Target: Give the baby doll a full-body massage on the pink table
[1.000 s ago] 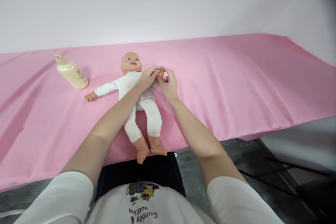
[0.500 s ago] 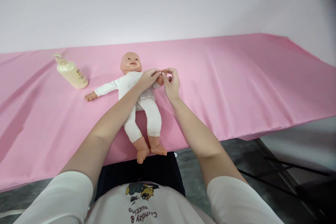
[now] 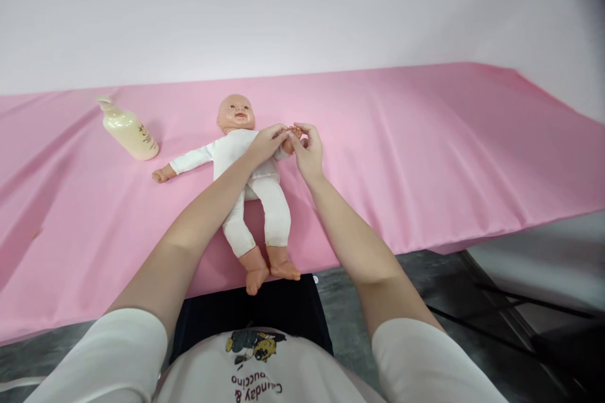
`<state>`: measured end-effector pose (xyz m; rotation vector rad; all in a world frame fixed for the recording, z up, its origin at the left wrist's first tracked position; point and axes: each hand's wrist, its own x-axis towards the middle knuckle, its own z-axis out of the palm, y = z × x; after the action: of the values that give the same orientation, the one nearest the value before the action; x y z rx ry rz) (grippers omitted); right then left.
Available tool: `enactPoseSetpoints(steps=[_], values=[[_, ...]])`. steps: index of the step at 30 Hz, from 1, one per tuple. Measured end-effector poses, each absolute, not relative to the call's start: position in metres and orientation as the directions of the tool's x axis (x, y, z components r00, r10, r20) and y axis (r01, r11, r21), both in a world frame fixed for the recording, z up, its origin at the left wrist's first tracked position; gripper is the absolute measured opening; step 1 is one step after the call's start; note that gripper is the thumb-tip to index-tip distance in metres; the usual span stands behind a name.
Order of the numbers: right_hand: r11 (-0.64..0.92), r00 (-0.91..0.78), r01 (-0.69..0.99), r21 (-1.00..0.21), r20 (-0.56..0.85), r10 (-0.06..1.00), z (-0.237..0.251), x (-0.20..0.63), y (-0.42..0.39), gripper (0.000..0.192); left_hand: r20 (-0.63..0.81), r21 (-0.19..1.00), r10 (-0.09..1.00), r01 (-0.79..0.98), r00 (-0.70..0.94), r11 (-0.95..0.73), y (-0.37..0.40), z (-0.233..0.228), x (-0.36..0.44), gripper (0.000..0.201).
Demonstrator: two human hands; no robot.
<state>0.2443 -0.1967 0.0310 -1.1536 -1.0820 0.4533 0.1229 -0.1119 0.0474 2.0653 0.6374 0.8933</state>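
Observation:
A baby doll (image 3: 236, 150) with a bald plastic head and a white cloth body lies on its back, feet toward me. Its arm on the right side is partly hidden behind my left hand (image 3: 268, 142), whose fingers are closed on the doll's hand (image 3: 289, 143). From the other side my right hand (image 3: 309, 150) curls round the same doll's hand, thumb and forefinger at its small fingers. The doll's other arm stretches out to the left, touched by neither hand.
A pale yellow pump bottle (image 3: 128, 132) leans to the left of the doll, near its outstretched arm. Pink cloth (image 3: 425, 157) covers the table, with a white wall (image 3: 302, 12) behind. Dark metal legs (image 3: 510, 299) show below the right edge.
My right thumb has shifted slightly left and down on the doll's hand, and more of its small fingers show. The doll's body and the bottle stay put.

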Motion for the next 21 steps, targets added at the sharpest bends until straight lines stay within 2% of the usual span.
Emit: enactPoseSetpoints(steps=[3, 8, 11, 15, 21], values=[[0.409, 0.502, 0.183, -0.894, 0.442, 0.743, 0.028, 0.246, -0.195, 0.040, 0.374, 0.815, 0.673, 0.119, 0.638, -0.567, -0.113, 0.048, 0.123, 0.031], [0.423, 0.556, 0.152, -0.893, 0.431, 0.710, 0.016, 0.254, -0.184, 0.038, 0.281, 0.777, 0.577, 0.171, 0.767, -0.605, -0.119, 0.048, 0.120, 0.028], [0.416, 0.533, 0.152, -0.896, 0.429, 0.729, 0.009, 0.259, -0.177, 0.044, 0.251, 0.742, 0.570, 0.223, 0.782, -0.633, -0.119, 0.046, 0.120, 0.035], [0.389, 0.489, 0.133, -0.912, 0.401, 0.774, 0.006, 0.261, -0.172, 0.052, 0.280, 0.761, 0.579, 0.191, 0.766, -0.620, -0.118, 0.046, 0.122, 0.037], [0.389, 0.547, 0.064, -0.919, 0.358, 0.757, 0.011, 0.260, -0.176, 0.036, 0.222, 0.694, 0.551, 0.267, 0.804, -0.669, -0.119, 0.048, 0.121, 0.030]])
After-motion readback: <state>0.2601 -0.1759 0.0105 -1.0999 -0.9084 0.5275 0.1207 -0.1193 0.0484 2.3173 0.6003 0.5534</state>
